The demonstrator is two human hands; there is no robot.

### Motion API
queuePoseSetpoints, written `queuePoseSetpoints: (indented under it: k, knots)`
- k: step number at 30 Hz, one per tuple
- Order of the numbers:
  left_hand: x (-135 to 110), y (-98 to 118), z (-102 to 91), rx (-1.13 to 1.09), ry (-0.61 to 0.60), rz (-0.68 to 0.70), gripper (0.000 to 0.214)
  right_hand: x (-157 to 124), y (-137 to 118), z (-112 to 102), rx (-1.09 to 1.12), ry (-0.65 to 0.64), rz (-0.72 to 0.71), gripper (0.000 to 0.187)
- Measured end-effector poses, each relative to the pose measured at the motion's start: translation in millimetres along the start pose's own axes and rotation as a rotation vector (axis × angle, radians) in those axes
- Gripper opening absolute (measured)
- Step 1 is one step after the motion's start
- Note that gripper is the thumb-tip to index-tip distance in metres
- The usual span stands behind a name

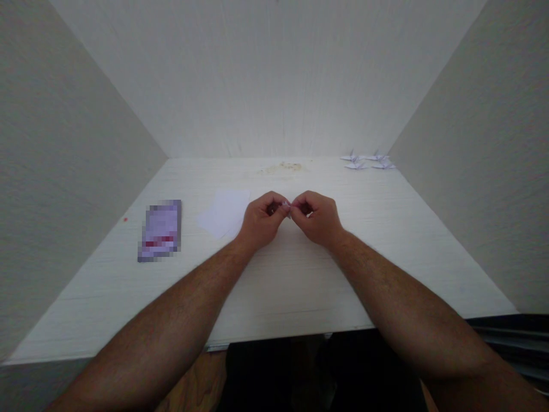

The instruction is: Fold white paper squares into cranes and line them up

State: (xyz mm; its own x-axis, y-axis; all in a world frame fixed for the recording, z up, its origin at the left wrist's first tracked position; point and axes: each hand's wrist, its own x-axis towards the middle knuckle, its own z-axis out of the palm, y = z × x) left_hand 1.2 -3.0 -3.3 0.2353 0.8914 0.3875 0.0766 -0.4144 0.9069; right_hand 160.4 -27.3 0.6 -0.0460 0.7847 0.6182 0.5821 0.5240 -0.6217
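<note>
Both hands meet over the middle of the table, fingertips pinched together around a small piece of folded white paper (286, 207). My left hand (263, 220) grips it from the left between thumb and curled fingers. From the other side, the thumb and forefinger of my right hand (317, 216) close on it. Most of the paper is hidden by the fingers, so its exact shape cannot be made out. Just left of my left hand lie loose sheets of white paper (223, 214), overlapping at angles.
Several folded paper cranes (358, 166) stand at the back right corner of the white table (274, 292). A blurred-out purple rectangular item (160, 229) lies at the left, with a small red spot (125, 219) beyond it. Walls (274, 80) enclose the back and both sides.
</note>
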Motion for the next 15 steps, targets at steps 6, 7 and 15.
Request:
queuePoseSetpoints:
  k: [6, 7, 15]
  knots:
    - [0.2, -0.9, 0.2, 0.002, -0.004, -0.007, 0.006, 0.4, -0.8, -0.6, 0.027, -0.037, 0.04, 0.012]
    - [0.3, -0.1, 0.3, 0.003, -0.004, -0.011, 0.006, 0.8, -1.1, -1.1, 0.027, -0.047, 0.051, 0.012]
    - [0.0, -2.6, -0.1, 0.015, 0.008, -0.01, 0.01, 3.2, -2.9, -3.3, 0.014, -0.069, 0.086, 0.013]
